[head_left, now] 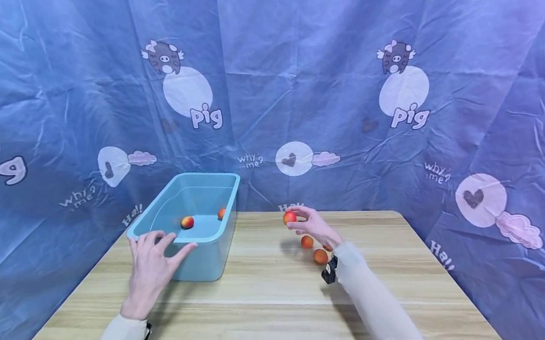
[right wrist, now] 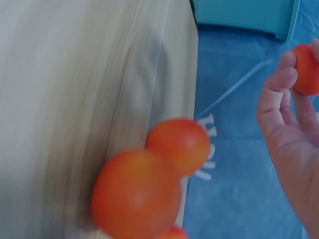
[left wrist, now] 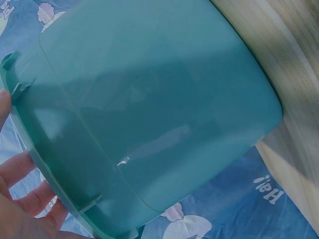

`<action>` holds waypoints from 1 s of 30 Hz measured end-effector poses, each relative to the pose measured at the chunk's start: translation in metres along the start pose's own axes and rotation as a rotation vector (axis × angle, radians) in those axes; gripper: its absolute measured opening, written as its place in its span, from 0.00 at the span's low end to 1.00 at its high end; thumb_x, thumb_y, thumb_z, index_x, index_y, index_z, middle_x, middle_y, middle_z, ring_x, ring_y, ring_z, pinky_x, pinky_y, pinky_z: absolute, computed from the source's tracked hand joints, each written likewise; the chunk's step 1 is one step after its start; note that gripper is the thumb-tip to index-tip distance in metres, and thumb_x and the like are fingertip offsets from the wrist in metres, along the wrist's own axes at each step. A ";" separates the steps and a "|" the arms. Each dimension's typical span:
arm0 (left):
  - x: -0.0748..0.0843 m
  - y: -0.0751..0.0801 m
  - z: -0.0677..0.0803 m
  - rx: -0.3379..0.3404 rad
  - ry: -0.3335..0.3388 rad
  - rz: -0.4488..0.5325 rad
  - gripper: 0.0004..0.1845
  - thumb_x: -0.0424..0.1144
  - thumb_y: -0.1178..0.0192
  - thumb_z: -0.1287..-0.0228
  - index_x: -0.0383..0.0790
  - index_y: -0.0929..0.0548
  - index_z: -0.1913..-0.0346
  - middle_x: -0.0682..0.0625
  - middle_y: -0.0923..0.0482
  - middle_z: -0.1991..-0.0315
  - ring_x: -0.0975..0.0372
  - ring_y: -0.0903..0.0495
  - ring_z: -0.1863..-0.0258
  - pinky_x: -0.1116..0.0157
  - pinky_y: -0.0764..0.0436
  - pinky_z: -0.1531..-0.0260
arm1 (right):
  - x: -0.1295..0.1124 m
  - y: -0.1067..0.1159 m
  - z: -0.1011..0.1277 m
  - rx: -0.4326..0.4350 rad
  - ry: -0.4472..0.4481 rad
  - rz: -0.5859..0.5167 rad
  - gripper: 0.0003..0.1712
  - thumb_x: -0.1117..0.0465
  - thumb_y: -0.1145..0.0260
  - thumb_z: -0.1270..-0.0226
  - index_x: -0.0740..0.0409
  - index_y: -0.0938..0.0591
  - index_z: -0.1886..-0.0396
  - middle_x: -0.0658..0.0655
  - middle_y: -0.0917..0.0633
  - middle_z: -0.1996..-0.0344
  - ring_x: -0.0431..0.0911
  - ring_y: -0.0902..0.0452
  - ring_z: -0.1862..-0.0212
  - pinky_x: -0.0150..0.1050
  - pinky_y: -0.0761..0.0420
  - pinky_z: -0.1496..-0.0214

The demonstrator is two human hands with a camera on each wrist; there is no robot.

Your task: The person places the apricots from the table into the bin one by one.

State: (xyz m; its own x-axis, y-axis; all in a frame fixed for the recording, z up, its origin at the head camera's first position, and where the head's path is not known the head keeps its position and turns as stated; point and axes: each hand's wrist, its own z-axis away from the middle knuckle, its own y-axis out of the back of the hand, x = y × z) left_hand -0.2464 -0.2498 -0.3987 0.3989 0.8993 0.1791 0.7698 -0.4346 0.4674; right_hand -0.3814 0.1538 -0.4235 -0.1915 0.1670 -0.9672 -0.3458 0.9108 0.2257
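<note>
Left hand [head_left: 148, 263]: rests loosely on our bin [head_left: 202, 261]
Right hand [head_left: 317, 226]: we pinch one fruit [head_left: 288, 218]
Table fruits [head_left: 320, 256]: five o'clock from it

Red fruit [head_left: 287, 219] aloft, bin [head_left: 210, 259] upright

Rectangular light-blue plastic bin [head_left: 204, 262]: one. Round red-orange fruits [head_left: 320, 256]: six visible, comprising two inside the bin, three on the table [head_left: 271, 295], one in the right hand [head_left: 314, 226]. Pale wood-grain table: one. Bare hands [head_left: 148, 271]: two. Pale long sleeves [head_left: 379, 298]: two.
</note>
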 end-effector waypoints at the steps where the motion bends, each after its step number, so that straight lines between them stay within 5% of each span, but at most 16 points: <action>1: 0.000 0.000 0.000 0.000 0.002 -0.001 0.44 0.77 0.47 0.48 0.34 0.13 0.61 0.35 0.22 0.63 0.39 0.27 0.58 0.24 0.48 0.42 | -0.002 -0.003 -0.002 -0.003 0.005 0.008 0.25 0.63 0.31 0.36 0.52 0.23 0.40 0.56 0.20 0.43 0.48 0.20 0.52 0.63 0.24 0.44; 6: 0.001 0.002 0.001 -0.002 0.005 -0.003 0.32 0.61 0.27 0.58 0.34 0.13 0.61 0.35 0.21 0.63 0.39 0.27 0.58 0.24 0.48 0.42 | -0.012 -0.018 -0.011 -0.021 0.048 0.022 0.26 0.66 0.31 0.37 0.55 0.23 0.38 0.60 0.20 0.42 0.49 0.19 0.54 0.47 0.17 0.53; 8: 0.001 0.003 0.001 -0.002 0.005 -0.003 0.33 0.62 0.27 0.57 0.34 0.13 0.61 0.35 0.21 0.63 0.40 0.27 0.58 0.24 0.48 0.42 | -0.017 -0.024 -0.014 -0.023 0.056 0.013 0.27 0.68 0.31 0.37 0.56 0.24 0.38 0.61 0.20 0.41 0.47 0.18 0.55 0.40 0.18 0.58; 16: 0.005 0.005 0.002 -0.016 0.013 -0.011 0.29 0.52 0.22 0.65 0.34 0.13 0.61 0.36 0.22 0.63 0.39 0.27 0.57 0.24 0.48 0.42 | -0.034 -0.046 -0.024 -0.025 0.072 -0.022 0.30 0.70 0.31 0.39 0.55 0.25 0.37 0.62 0.21 0.41 0.55 0.18 0.47 0.42 0.17 0.55; 30: 0.007 0.004 0.002 -0.018 0.014 -0.004 0.29 0.52 0.22 0.65 0.34 0.13 0.61 0.35 0.22 0.63 0.39 0.27 0.57 0.24 0.48 0.42 | -0.039 -0.060 -0.037 -0.023 0.064 -0.019 0.27 0.70 0.31 0.39 0.53 0.22 0.40 0.62 0.20 0.42 0.53 0.18 0.49 0.44 0.16 0.53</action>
State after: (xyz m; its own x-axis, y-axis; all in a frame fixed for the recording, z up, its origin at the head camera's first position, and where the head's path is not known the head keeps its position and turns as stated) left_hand -0.2398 -0.2456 -0.3972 0.3883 0.9019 0.1893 0.7625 -0.4298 0.4836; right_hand -0.3874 0.0782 -0.3955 -0.2426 0.1247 -0.9621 -0.3706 0.9046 0.2107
